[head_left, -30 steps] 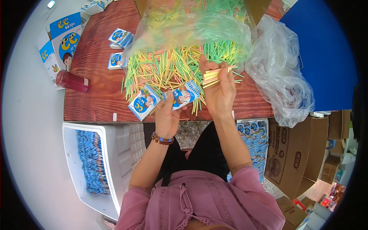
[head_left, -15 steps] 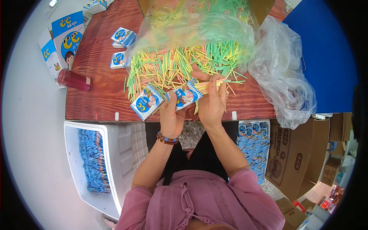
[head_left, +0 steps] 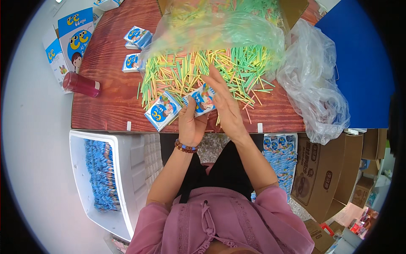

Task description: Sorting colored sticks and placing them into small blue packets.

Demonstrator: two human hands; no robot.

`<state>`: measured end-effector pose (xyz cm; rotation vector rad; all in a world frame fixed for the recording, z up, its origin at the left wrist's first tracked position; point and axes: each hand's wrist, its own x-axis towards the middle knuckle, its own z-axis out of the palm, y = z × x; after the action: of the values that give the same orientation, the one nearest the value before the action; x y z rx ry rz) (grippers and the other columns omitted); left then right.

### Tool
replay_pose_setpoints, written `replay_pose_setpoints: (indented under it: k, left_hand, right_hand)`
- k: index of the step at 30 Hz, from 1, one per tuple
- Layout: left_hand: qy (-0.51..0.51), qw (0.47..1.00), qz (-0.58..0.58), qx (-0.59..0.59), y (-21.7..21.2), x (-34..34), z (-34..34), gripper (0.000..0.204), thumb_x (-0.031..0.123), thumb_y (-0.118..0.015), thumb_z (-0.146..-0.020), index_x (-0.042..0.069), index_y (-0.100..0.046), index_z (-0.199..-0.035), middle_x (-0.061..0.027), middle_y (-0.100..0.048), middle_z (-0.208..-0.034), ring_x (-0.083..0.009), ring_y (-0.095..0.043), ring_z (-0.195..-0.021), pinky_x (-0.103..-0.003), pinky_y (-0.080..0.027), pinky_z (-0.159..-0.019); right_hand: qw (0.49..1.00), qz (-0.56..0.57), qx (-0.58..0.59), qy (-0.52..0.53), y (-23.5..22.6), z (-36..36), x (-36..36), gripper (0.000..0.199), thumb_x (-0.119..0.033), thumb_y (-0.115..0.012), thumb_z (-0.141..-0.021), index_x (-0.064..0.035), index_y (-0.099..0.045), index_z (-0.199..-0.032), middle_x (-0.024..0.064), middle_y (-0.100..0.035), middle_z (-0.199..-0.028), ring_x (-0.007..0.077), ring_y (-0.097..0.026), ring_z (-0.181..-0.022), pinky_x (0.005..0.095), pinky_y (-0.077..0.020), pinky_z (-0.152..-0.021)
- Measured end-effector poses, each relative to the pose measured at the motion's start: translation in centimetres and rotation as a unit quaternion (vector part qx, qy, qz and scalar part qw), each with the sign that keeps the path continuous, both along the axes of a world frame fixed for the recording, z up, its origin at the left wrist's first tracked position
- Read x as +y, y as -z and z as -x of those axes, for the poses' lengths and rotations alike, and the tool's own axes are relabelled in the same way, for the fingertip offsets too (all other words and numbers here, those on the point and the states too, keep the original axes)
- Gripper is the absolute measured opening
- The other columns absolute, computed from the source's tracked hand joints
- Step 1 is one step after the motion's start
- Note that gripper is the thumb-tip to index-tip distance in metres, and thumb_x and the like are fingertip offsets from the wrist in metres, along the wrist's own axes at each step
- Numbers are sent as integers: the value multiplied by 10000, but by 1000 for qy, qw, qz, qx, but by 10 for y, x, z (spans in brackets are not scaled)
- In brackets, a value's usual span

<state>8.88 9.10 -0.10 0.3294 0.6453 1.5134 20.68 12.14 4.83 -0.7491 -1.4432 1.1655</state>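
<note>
light: bright, even daylight, soft shadows | glare: sheen on clear plastic bag [head_left: 315,91] at 2 o'clock | blur: right hand [head_left: 224,106] slightly smeared | distortion: table [head_left: 105,106] edge bows, black fisheye rim all round | focus: centre sharp, edges softer

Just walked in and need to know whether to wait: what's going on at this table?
A person in a pink top sits at a wooden table. The left hand holds a small blue printed box, and the right hand is flat against it. A pile of green, yellow and pink sticks spills from a clear bag. Another such box lies beside them; a white bin below holds blue packs.
</note>
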Motion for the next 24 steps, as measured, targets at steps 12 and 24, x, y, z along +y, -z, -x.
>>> replay_pose_setpoints:
  k: [12,24]
  left_hand:
    - [8,994,-69,-80,-4,-1,8,386,244,-533,-977,35,-484,-1297,-79,-593,-1230,-188,-572,-1127,-349,-472,-955]
    - [-4,968,-32,248,-24,-3,61,230,-7,-633,-874,-13,-613,-1103,-53,-682,-981,-98,-645,-840,-233,-526,-739]
  right_hand:
    - [990,116,-76,12,-16,-24,11,202,-154,-587,-932,37,-633,-978,62,-615,-833,130,-566,-795,270,-450,-725]
    - [977,67,-183,-86,-13,-1,26,201,-165,-548,-962,5,-652,-987,4,-601,-771,72,-577,-727,226,-446,-634]
